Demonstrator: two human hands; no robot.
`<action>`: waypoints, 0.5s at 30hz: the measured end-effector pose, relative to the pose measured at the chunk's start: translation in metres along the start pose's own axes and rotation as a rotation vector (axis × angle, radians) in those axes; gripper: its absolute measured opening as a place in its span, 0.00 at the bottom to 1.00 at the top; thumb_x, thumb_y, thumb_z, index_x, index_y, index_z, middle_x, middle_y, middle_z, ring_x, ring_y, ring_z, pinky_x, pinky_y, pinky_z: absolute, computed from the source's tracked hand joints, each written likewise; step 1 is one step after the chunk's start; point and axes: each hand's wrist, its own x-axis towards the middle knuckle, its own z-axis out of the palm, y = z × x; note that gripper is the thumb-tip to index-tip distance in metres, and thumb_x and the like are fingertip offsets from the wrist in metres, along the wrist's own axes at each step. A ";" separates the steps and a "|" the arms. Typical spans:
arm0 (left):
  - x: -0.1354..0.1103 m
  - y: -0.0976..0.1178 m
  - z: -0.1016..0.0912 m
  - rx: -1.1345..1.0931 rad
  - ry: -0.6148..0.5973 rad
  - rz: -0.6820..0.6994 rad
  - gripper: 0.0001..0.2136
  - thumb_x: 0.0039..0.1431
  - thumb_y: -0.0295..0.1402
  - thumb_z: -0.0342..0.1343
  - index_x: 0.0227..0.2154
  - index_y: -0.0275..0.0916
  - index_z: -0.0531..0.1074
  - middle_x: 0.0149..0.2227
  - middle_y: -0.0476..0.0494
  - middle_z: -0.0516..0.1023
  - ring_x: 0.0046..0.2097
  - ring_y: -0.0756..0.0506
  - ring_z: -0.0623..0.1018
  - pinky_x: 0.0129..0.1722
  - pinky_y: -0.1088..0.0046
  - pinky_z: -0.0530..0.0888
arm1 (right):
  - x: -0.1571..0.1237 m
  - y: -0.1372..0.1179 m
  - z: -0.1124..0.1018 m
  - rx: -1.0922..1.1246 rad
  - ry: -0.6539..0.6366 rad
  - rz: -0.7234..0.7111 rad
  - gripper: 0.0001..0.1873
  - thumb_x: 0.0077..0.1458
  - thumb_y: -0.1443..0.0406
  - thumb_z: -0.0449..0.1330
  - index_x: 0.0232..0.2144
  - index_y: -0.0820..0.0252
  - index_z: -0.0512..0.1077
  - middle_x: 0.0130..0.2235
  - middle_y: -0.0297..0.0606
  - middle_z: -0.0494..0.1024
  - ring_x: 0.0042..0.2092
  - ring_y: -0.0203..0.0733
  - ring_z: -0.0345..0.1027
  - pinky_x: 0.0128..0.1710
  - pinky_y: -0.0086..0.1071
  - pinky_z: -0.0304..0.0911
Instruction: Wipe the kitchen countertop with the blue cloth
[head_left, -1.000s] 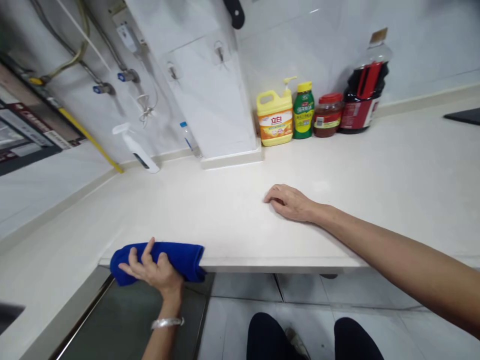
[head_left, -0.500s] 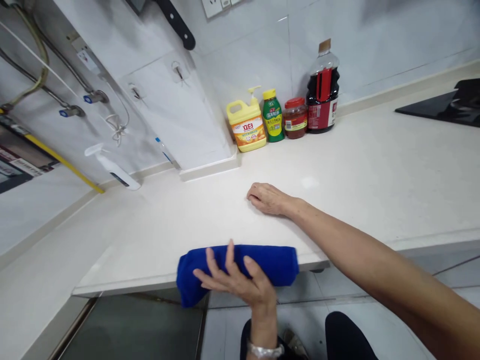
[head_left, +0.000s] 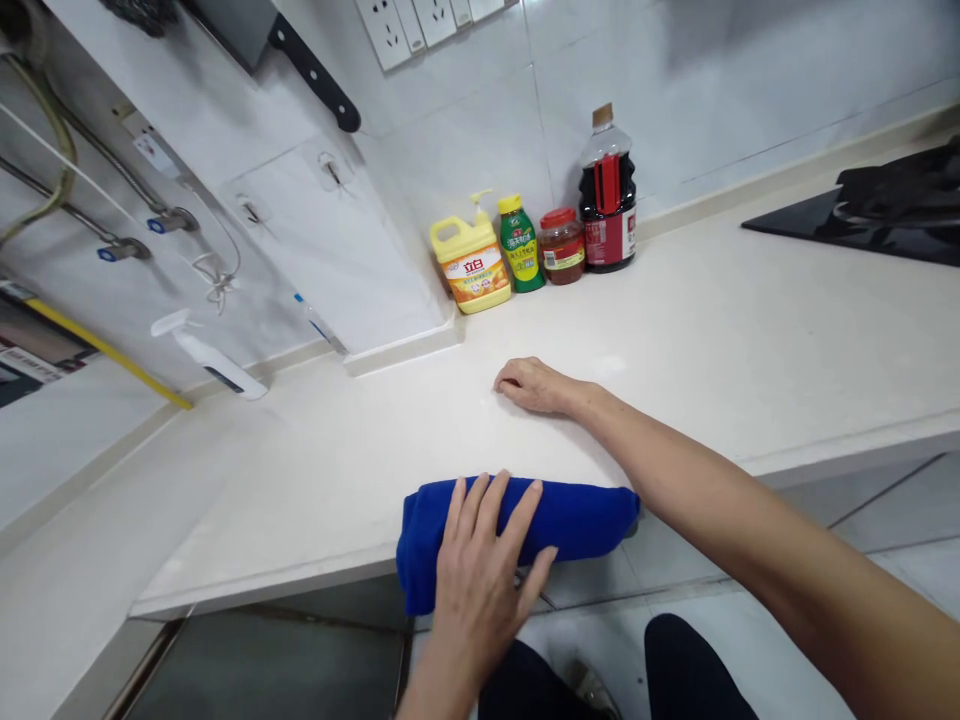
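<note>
A folded blue cloth (head_left: 577,518) lies along the front edge of the cream countertop (head_left: 750,330). My left hand (head_left: 484,570) presses flat on the cloth with its fingers stretched out and spread. My right hand (head_left: 534,386) rests palm down on the countertop further in, fingers loosely curled, nothing visible in it. My right forearm crosses the counter's front edge just right of the cloth.
A yellow detergent jug (head_left: 471,268), a green bottle (head_left: 521,258), a red-lidded jar (head_left: 562,246) and a dark sauce bottle (head_left: 607,205) stand at the back wall. A white spray bottle (head_left: 210,358) lies at left. A black hob (head_left: 877,215) sits at right. A knife (head_left: 300,62) hangs above.
My left hand has slid the blue cloth rightward along the counter's front edge and its fingers have flattened on top. My right hand stays in place on the counter.
</note>
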 end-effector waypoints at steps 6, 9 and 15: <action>0.040 -0.034 -0.022 -0.073 -0.330 0.380 0.44 0.56 0.35 0.68 0.71 0.53 0.51 0.73 0.39 0.54 0.70 0.35 0.62 0.68 0.48 0.65 | -0.002 -0.003 -0.006 0.096 -0.004 0.094 0.15 0.59 0.73 0.55 0.40 0.62 0.81 0.41 0.40 0.83 0.41 0.38 0.74 0.42 0.28 0.64; 0.047 -0.043 -0.024 -0.214 -0.387 0.427 0.41 0.57 0.38 0.67 0.70 0.53 0.53 0.73 0.40 0.53 0.70 0.35 0.61 0.69 0.49 0.63 | -0.001 -0.003 -0.006 0.091 0.007 0.095 0.14 0.60 0.73 0.55 0.39 0.62 0.81 0.40 0.39 0.83 0.39 0.36 0.73 0.42 0.27 0.63; 0.027 -0.067 -0.013 -0.253 -0.294 0.419 0.33 0.64 0.34 0.59 0.70 0.50 0.54 0.72 0.40 0.55 0.71 0.39 0.59 0.69 0.50 0.62 | 0.002 -0.001 -0.003 0.133 0.006 0.138 0.14 0.61 0.73 0.55 0.38 0.63 0.81 0.31 0.35 0.80 0.34 0.34 0.71 0.40 0.27 0.61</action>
